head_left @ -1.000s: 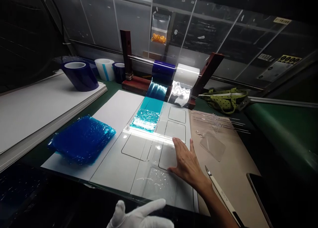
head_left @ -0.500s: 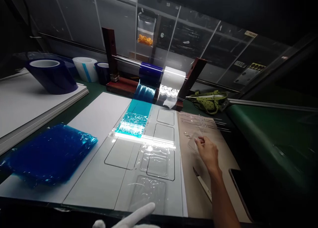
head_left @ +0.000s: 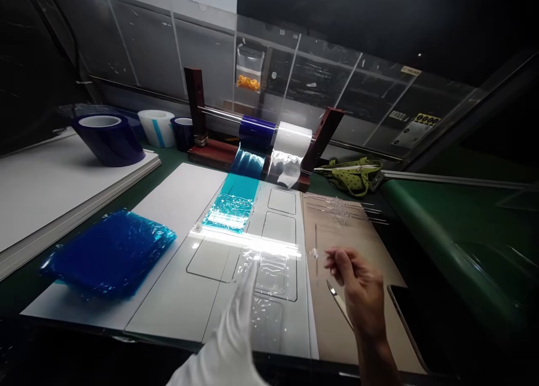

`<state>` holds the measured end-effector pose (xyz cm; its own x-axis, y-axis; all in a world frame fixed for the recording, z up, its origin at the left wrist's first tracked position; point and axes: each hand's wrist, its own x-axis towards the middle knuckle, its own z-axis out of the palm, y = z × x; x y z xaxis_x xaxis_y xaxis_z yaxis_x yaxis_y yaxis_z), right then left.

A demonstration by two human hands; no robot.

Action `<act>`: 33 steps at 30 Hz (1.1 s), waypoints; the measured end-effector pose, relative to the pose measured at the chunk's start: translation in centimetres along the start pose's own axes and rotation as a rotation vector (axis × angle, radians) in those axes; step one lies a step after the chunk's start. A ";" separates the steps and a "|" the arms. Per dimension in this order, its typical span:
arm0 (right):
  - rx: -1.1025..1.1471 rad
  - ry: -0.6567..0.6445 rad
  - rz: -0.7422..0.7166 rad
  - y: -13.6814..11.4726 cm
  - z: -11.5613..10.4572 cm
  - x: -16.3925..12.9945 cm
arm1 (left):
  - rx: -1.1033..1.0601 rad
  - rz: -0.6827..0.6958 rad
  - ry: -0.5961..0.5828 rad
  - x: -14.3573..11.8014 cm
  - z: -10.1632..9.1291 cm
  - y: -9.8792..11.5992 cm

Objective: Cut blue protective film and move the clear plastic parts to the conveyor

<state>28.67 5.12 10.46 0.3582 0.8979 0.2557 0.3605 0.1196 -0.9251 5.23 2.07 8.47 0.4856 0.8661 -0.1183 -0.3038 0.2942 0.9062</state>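
Note:
My left hand point(head_left: 236, 318), in a white glove, reaches up from the bottom edge with its fingers stretched out. Its fingertips lie over the left part of a clear plastic piece point(head_left: 273, 276) on the pale sheet point(head_left: 172, 313); whether they touch it is unclear. Another clear piece point(head_left: 269, 324) lies nearer me, partly behind the glove. My bare right hand point(head_left: 357, 285) is above the brown board point(head_left: 366, 341), thumb and fingers closed together. Beside its fingertips shows a thin, blurred upright line point(head_left: 316, 246); I cannot make out what it is. A knife point(head_left: 339, 302) lies below this hand.
A wooden stand point(head_left: 210, 155) bears a blue film roll point(head_left: 256, 132) and a white roll point(head_left: 293, 136). Blue film-wrapped stuff point(head_left: 109, 257) lies left. Large tape rolls point(head_left: 110, 145) stand behind. Clear rods point(head_left: 345, 207), a green pouch point(head_left: 351, 175) and a phone-like dark slab point(head_left: 410, 318) are right.
My left hand has moved up and forward over the clear pieces. My right hand has turned and shifted slightly down; the clear plate at its fingertips no longer shows flat. The view has shifted slightly.

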 end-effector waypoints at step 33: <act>-0.446 -0.261 -0.234 -4.2 2.2 -9.1 | 1.164 0.537 0.269 -0.9 2.0 -2.7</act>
<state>22.03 -2.61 11.45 0.0205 0.9508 0.3091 0.7536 0.1885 -0.6298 7.27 -0.34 6.91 0.3071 0.8583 0.4112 0.5404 -0.5129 0.6670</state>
